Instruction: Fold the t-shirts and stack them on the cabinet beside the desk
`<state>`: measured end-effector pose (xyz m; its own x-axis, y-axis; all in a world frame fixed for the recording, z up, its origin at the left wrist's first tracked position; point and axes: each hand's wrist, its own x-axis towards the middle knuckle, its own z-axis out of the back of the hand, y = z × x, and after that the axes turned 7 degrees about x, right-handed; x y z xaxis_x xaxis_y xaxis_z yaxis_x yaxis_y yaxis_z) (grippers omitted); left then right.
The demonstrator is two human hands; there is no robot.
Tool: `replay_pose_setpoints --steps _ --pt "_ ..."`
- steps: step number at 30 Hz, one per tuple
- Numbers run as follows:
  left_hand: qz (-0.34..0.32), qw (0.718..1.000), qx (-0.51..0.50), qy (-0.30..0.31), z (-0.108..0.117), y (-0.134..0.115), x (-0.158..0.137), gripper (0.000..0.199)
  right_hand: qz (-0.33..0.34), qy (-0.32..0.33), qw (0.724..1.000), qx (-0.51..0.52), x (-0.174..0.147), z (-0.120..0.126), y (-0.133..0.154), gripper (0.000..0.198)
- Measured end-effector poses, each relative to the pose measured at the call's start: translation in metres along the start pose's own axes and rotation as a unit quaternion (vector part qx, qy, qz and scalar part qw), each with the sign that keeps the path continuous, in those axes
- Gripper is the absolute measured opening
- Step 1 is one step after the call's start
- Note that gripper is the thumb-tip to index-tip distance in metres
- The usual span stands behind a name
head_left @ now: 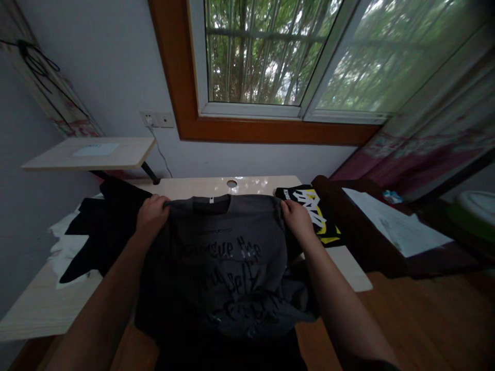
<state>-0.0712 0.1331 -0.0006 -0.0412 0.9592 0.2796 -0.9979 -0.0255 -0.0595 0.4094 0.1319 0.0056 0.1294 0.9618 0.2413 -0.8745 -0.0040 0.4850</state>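
A dark grey T-shirt (232, 252) with glossy black lettering hangs spread between my hands, its collar at the top and its lower part bunched toward me. My left hand (152, 215) is closed on one shoulder of the shirt. At the opposite shoulder, my right hand (297, 219) pinches the cloth. Just past my right hand lies a folded black shirt (315, 211) with a white and yellow print. Beside my left forearm is a heap of black clothing (104, 226), with white cloth (69, 252) partly under it.
The pale wooden desk (266, 183) stands against the wall under a window (270, 56). A raised shelf (93, 152) with a paper on it juts over the desk's left side. At right, a dark brown piece of furniture (371, 247) carries a white sheet (394, 221).
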Motion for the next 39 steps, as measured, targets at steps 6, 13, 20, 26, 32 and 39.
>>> replay_pose_setpoints --steps 6,13,20,26,32,39 --pt "0.018 0.996 0.024 -0.082 0.001 -0.017 0.020 0.027 0.055 -0.124 0.989 0.059 0.020 0.004 -0.003 0.040" --pt "0.003 0.995 0.034 0.089 -0.030 -0.024 0.025 0.039 0.105 -0.082 0.990 -0.049 0.013 -0.011 0.028 0.033" --pt "0.026 0.996 -0.008 0.089 -0.050 -0.014 0.034 0.035 0.223 0.094 0.970 -0.024 -0.005 -0.066 0.079 0.039" --pt "0.028 0.999 0.001 0.045 -0.048 -0.002 0.043 0.030 0.262 0.188 0.946 -0.035 -0.018 -0.116 0.098 0.058" --pt "0.006 0.999 0.037 0.031 -0.051 0.005 0.047 0.034 0.275 0.179 0.944 -0.023 -0.018 -0.116 0.107 0.048" --pt "0.011 0.991 0.029 0.127 -0.055 0.001 0.055 0.042 0.114 0.115 0.986 -0.035 0.039 -0.098 0.077 0.039"
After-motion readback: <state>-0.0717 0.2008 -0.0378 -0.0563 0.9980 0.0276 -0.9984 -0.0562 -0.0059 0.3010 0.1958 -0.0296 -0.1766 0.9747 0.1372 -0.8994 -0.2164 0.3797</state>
